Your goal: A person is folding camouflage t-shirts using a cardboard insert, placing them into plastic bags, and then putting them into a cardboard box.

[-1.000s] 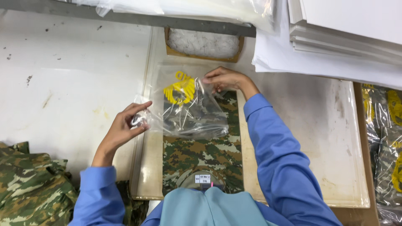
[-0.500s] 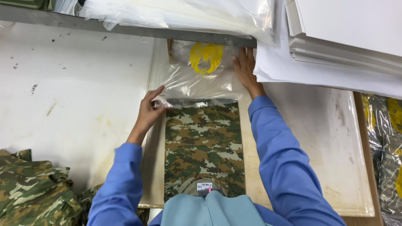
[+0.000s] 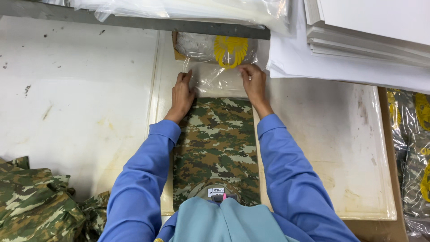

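**Bag mouth at shirt's far edge**

Folded camouflage shirt lay flat on the cream board, collar end toward the person. Clear plastic bag with a yellow emblem lay just beyond the shirt's far edge, its open end meeting the fabric. Left hand pinched the bag's left corner; right hand pinched the right corner. Both hands were clamped on the film, well apart. Step looked like bagging, barely started: almost all the shirt was outside. Next move likely called for both corners kept spread and level. More camouflage shirts sat piled at left, paper stack at upper right.
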